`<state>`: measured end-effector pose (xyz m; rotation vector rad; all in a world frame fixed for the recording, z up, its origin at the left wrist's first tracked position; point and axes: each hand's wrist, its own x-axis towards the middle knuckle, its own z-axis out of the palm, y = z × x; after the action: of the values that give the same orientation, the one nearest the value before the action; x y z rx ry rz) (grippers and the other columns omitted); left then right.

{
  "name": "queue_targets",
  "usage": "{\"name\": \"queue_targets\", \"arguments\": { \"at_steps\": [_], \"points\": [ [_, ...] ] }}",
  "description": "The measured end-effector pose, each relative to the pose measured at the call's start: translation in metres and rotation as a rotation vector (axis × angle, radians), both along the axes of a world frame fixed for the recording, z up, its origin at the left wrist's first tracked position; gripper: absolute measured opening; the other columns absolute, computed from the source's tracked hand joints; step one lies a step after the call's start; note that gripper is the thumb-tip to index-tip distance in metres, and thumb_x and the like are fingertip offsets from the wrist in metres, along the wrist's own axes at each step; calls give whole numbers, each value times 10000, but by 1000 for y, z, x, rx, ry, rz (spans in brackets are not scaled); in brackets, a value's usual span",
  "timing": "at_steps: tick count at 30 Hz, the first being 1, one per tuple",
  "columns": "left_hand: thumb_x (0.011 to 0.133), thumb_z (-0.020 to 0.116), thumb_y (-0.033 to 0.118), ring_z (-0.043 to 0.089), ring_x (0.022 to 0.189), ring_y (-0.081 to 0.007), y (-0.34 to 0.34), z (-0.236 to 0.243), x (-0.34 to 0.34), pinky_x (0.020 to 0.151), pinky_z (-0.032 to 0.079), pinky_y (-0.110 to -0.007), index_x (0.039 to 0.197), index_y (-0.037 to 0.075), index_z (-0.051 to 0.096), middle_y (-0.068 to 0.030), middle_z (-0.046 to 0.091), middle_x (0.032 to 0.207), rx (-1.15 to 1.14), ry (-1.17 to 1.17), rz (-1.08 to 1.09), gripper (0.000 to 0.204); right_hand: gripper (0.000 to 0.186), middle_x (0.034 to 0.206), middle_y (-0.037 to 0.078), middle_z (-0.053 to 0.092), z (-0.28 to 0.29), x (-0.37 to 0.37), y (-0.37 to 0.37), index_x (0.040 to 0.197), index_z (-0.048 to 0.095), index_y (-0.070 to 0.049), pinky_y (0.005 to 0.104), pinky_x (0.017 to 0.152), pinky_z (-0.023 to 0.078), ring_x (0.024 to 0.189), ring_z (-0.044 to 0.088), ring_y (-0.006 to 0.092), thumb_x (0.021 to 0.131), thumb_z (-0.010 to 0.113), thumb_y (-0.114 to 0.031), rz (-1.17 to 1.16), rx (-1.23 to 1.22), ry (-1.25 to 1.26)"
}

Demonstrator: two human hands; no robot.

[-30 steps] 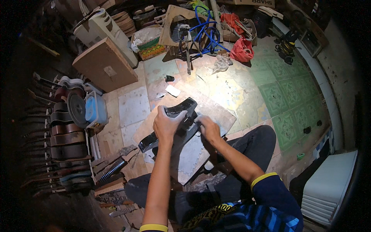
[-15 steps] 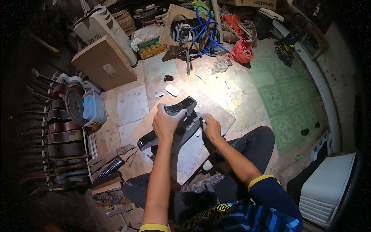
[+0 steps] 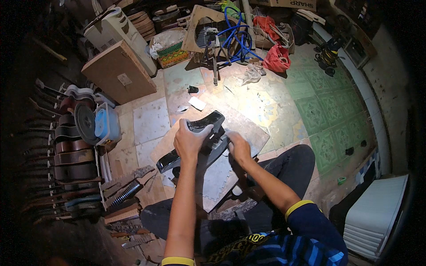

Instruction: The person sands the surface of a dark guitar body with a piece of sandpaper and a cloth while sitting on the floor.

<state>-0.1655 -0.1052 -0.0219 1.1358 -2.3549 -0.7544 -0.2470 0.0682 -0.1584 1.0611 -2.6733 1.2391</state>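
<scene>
The glossy black guitar body (image 3: 195,142) stands on edge, tilted across the grey foam mat (image 3: 217,177) on my lap, gripped on top by my left hand (image 3: 190,141), my right hand (image 3: 238,146) against its side.

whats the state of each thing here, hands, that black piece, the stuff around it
left hand: gripping the upper edge of the black guitar body
right hand: pressed on the body's right side
black guitar body: tilted, held over the grey foam mat
grey foam mat: flat on the floor
red bag: slumped on the tiles
blue hose: coiled loosely
guitars: lined up at left
</scene>
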Motion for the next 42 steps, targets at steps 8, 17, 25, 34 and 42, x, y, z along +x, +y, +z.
{"name": "queue_targets", "arguments": {
  "at_steps": [8, 17, 25, 34, 42],
  "points": [
    [638, 878, 577, 707, 909, -441, -3, 2, 3, 783, 554, -501, 1054, 36, 601, -254, 727, 944, 18, -22, -10, 737, 439, 1287, 104, 644, 3, 14, -2, 1264, 654, -148, 455, 920, 553, 1127, 649, 354, 839, 643, -40, -7, 40, -65],
    [638, 879, 577, 706, 897, -443, -6, 0, 3, 774, 553, -507, 1035, 39, 601, -250, 726, 929, 13, -22, 3, 724, 457, 1289, 124, 651, 0, 16, 1, 1265, 661, -124, 442, 938, 548, 1126, 650, 369, 823, 637, -12, 99, 39, -75],
    [638, 876, 581, 704, 891, -445, 0, -2, 4, 768, 551, -511, 1034, 38, 597, -252, 723, 915, -6, -1, -1, 728, 474, 1245, 132, 672, -15, 2, 11, 1273, 668, -127, 445, 896, 556, 1075, 656, 380, 818, 629, 0, 105, -49, -28],
    [647, 879, 565, 703, 883, -451, 3, 4, 6, 766, 552, -506, 1031, 28, 586, -252, 722, 909, -3, -5, -33, 723, 292, 878, 28, 567, 0, -20, 55, 1152, 605, -65, 303, 606, 542, 777, 606, 167, 862, 582, -51, -183, -704, -1511],
    [674, 873, 548, 700, 898, -444, 10, 5, 10, 769, 546, -506, 1038, 24, 578, -260, 717, 931, -9, 8, -54, 703, 306, 938, 103, 719, -20, 12, 59, 1137, 676, 25, 311, 726, 549, 791, 674, 182, 847, 696, -70, -411, -401, -863]
  ]
}}
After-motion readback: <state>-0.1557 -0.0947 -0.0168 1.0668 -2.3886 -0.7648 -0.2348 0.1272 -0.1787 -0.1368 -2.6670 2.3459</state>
